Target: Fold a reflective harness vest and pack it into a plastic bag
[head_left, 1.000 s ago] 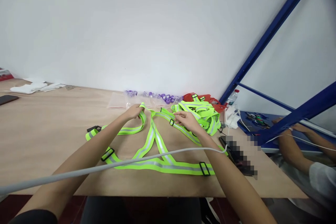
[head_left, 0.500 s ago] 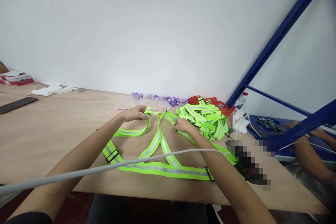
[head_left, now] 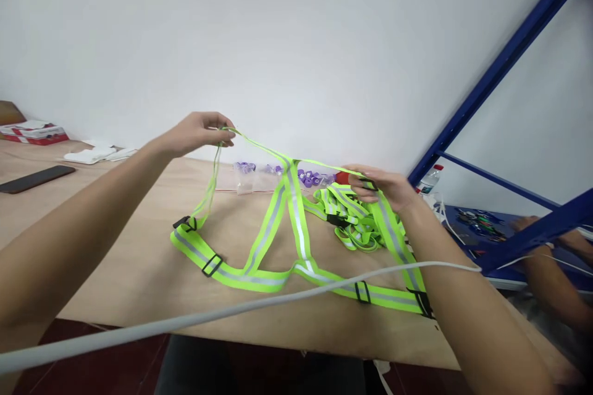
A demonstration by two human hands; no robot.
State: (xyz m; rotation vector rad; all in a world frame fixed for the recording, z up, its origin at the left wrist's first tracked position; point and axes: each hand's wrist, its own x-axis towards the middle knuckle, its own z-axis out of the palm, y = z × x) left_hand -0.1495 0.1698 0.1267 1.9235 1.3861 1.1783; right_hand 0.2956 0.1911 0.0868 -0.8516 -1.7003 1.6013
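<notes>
Item, far left: a dark flat slab (head_left: pixel 37 179) lay on the tabletop (head_left: pixel 120 247), with a red-and-white box (head_left: pixel 34 133) behind it and white sheets (head_left: pixel 95 154) to the right.

Item: left hand (head_left: pixel 201 133), raised, thumb and fingers pinched narrow on a strap.

Item, centre: one lime reflective harness (head_left: pixel 267 233), slung between both hands above the near part of the tabletop. Condition: upper straps lifted, two middle straps spread apart in a narrow V, lower band mostly spread with a twist near its middle. Judged largely opened out; the twist was not yet flattened. Whether its buckles were fastened could not be told, nor whether the lower band touched wood. A grey cable (head_left: pixel 278 303) crossed in front.

Item, behind: purple pieces (head_left: pixel 308 179) near the wall.

Item: tangled pile of similar straps (head_left: pixel 354 210), judged not yet separated.

Item: right hand (head_left: pixel 382 186), fingers curled around the harness strap beside a black slider.

Item, far right: red-capped bottle (head_left: pixel 430 179), blue frame (head_left: pixel 509 68), another person's arm (head_left: pixel 556 284).
</notes>
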